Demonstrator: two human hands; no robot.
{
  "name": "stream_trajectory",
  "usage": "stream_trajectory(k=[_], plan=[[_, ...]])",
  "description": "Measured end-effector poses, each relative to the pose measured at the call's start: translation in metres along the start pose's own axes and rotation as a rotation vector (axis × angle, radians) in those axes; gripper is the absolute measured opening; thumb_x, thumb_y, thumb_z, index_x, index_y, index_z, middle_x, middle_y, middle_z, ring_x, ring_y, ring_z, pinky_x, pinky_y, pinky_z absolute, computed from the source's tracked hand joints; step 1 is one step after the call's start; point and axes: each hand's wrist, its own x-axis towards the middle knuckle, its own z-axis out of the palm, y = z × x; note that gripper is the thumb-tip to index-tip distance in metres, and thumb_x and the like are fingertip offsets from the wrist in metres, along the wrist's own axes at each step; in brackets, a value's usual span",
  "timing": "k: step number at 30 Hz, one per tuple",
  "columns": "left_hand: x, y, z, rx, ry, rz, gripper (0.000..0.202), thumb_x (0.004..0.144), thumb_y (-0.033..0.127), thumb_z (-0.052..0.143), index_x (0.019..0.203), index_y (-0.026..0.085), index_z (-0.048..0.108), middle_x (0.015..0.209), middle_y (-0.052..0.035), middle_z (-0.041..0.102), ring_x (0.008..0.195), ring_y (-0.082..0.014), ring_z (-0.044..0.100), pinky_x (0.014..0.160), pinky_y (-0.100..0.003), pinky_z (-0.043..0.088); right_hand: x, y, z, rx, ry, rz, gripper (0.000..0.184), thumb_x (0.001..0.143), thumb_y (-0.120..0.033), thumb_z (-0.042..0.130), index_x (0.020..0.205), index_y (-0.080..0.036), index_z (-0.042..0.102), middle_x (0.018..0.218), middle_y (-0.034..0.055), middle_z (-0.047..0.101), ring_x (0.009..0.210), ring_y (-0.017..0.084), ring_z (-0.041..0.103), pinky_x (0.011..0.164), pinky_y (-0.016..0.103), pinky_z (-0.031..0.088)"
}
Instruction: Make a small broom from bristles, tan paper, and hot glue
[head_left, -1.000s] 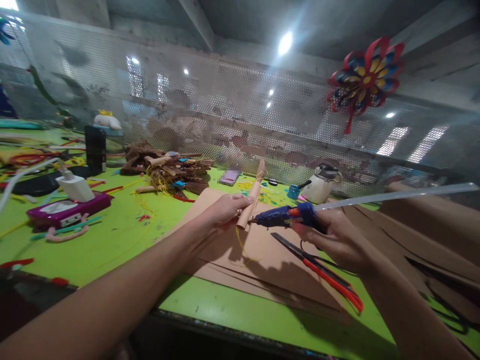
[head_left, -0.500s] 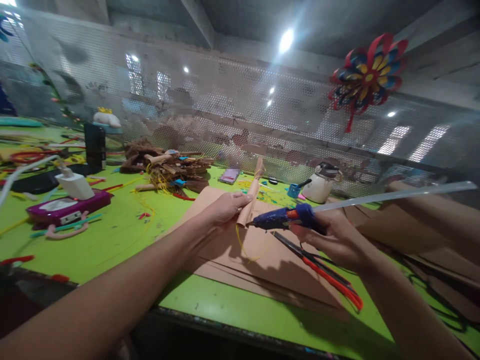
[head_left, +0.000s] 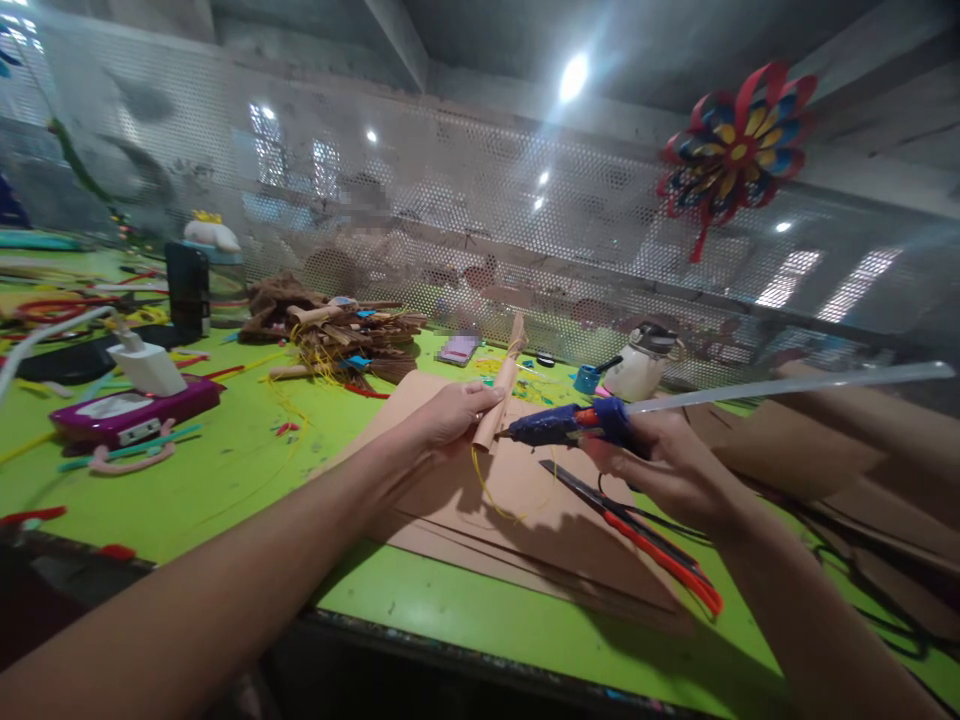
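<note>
Gluing seemed in hand: the left hand point(head_left: 454, 412) fingers clamped the paper roll point(head_left: 501, 395). The right hand point(head_left: 667, 460) fingers gripped the glue gun point(head_left: 566, 425), nozzle at the roll's lower end. The next move called for a steady squeeze.

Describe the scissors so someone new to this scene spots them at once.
On the green table, find the brown paper sheets at the middle of the near edge. The scissors lie on them, just below the right hand holding the blue glue gun. Dark blades and long, thin orange-red handles set them apart from the gun above.
</note>
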Motion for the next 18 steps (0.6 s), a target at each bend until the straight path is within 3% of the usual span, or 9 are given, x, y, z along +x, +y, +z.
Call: stream_trajectory(k=[10,18], plan=[[0.0013,-0.0001,-0.0003,-0.014,0.0,-0.032,0.015,0.081,0.018,0.062,0.068,0.009,0.061,0.061,-0.0045,0.062,0.054,-0.0123,0.056,0.057,-0.025,0.044,0.0006,-0.0017,0.0,0.07,-0.114,0.077,0.033,0.087,-0.044,0.05,0.082,-0.015,0.064,0.076,0.0063,0.064,0.069,0.018,0.055,0.06,0.029,0.042],[0.0008,0.0014,-0.0001,-0.016,0.002,-0.054,0.015,0.08,0.014,0.061,0.066,0.01,0.059,0.057,-0.0014,0.059,0.051,-0.011,0.055,0.056,-0.024,0.044,-0.0015,0.0009,-0.0042,-0.001,-0.064,-0.025,0.03,0.086,-0.041,0.049,0.074,-0.015,0.058,0.063,0.0022,0.055,0.058,0.014,0.048,0.053,0.027,0.037]])
